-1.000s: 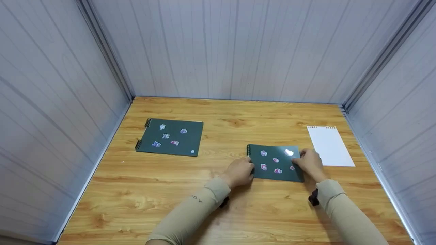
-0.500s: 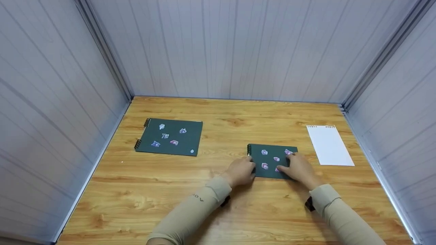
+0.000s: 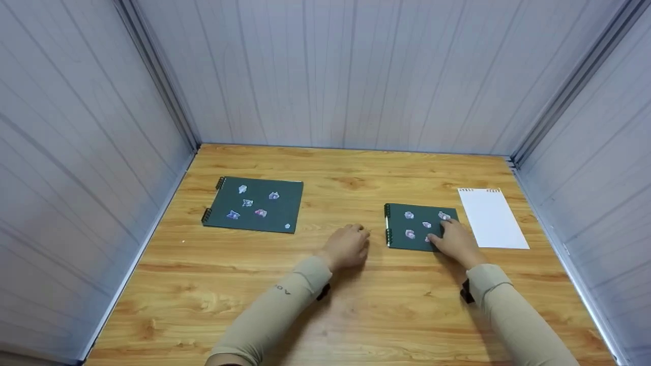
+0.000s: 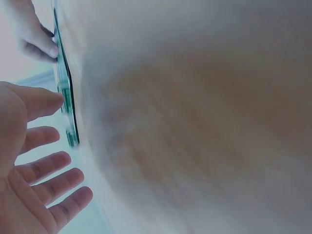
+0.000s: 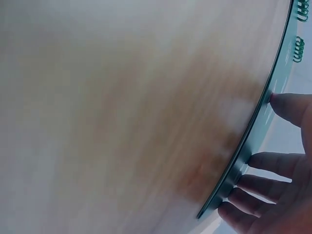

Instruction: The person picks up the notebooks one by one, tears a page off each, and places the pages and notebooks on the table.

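A dark green spiral notebook (image 3: 418,243) with several shiny stickers lies on the wooden table, right of centre, its black coil on the left side. My right hand (image 3: 456,245) rests on its right part, covering the lower right corner. In the right wrist view, the thumb and fingertips (image 5: 263,158) touch the cover from above, spread and fairly straight. My left hand (image 3: 347,247) is apart from the notebook, left of the coil and low over the table. The left wrist view shows its fingers (image 4: 68,168) loosely spread and holding nothing, with the notebook coil (image 4: 67,100) beyond.
Another, larger-looking green spiral notebook (image 3: 279,203) with stickers lies at the left. A white sheet (image 3: 496,218) with torn holes at its top edge is just right of my right hand. Pale panel walls (image 3: 325,76) enclose the table at the back and both sides.
The notebook under my right hand has moved away from me and slightly right. My left hand has let go of its coil side and drawn back left. My right hand shifted onto the cover.
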Motion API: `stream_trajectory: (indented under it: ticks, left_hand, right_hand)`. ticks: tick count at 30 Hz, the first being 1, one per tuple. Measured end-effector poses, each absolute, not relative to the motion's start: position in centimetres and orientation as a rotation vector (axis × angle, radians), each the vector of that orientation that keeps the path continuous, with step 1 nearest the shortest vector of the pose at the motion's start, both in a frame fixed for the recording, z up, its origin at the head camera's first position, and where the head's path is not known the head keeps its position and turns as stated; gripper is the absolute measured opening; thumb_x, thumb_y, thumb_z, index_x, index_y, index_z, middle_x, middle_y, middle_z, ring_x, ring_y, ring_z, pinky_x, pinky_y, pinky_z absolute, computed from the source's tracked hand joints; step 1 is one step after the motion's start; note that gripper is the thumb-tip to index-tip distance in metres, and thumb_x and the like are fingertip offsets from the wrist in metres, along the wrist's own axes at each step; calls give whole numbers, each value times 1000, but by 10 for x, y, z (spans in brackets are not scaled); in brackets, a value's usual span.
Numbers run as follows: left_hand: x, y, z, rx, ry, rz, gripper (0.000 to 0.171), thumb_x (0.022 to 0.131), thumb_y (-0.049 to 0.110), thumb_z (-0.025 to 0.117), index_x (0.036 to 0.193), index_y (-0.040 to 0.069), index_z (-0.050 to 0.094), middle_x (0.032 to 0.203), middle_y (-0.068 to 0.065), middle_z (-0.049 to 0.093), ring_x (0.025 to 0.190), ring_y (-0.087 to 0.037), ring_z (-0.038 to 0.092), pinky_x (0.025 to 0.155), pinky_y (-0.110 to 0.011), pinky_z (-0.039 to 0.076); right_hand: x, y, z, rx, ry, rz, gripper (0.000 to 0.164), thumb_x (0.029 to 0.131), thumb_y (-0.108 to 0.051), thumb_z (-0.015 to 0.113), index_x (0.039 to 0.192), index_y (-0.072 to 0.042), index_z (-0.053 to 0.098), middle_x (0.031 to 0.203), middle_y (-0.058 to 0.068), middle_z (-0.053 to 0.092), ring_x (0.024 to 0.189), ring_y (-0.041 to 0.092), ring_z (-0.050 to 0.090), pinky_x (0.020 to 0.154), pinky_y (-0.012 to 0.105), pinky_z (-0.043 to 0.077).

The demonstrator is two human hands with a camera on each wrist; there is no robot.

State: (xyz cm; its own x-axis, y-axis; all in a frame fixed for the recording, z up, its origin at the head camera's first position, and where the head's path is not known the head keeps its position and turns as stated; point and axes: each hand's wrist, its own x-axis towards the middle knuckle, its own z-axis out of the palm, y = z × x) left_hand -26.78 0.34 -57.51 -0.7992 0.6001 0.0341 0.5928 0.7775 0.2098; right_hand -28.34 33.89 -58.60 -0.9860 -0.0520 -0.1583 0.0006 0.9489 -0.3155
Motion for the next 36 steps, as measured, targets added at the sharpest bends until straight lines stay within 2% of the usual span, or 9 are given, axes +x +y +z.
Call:
stream_trajectory:
  ticks: [7, 11, 14, 18, 28, 31, 36]
  left_hand:
    - [-284, -47, -571, 895, 2984, 376, 29, 111, 18, 56, 127, 2, 74, 133, -20, 71, 119, -37, 71, 102, -50, 61]
    - [-297, -80, -567, 752, 3000, 431, 30, 110, 17, 57, 130, 0, 72, 134, -22, 69, 120, -40, 69, 102, -54, 60]
    - [-306, -107, -565, 605, 3007, 468, 36, 109, 17, 56, 138, -1, 68, 137, -21, 67, 124, -40, 65, 105, -56, 57]
    - [-316, -142, -563, 431, 3012, 439, 41, 110, 22, 58, 143, -1, 64, 143, -23, 62, 132, -42, 60, 111, -59, 54]
    - [-327, -199, -573, 234, 3040, 359, 54, 110, 32, 62, 146, -8, 59, 152, -33, 56, 140, -50, 56, 113, -67, 51]
    - [-328, -209, -577, 179, 3015, 343, 62, 110, 37, 60, 153, -7, 54, 160, -34, 49, 149, -52, 48, 117, -70, 46]
    - [-326, -220, -581, 98, 2926, 362, 73, 110, 45, 57, 163, -4, 43, 171, -34, 34, 161, -57, 27, 125, -75, 31]
  right_hand:
    - [-294, 344, -587, -1, 2911, -510, 75, 107, -37, 60, 155, 18, 44, 163, 43, 37, 151, 63, 37, 125, 72, 32]
    - [-293, 342, -585, 8, 2924, -545, 74, 107, -36, 62, 156, 16, 44, 163, 42, 38, 152, 61, 37, 126, 71, 32]
    - [-290, 335, -582, 6, 2951, -584, 72, 108, -36, 62, 159, 12, 44, 166, 38, 39, 154, 58, 37, 127, 69, 31]
    - [-286, 321, -575, -33, 2978, -653, 72, 109, -39, 60, 161, 9, 44, 168, 36, 38, 157, 56, 34, 129, 69, 28]
    - [-277, 273, -564, -219, 3047, -760, 73, 107, -43, 66, 159, 4, 49, 167, 33, 42, 156, 54, 38, 126, 70, 33]
    - [-274, 258, -562, -289, 3058, -759, 72, 106, -43, 70, 158, 4, 51, 166, 32, 44, 155, 53, 41, 125, 69, 36]
    - [-270, 238, -559, -355, 3032, -756, 72, 104, -42, 72, 157, 3, 53, 166, 30, 46, 156, 52, 41, 126, 68, 35]
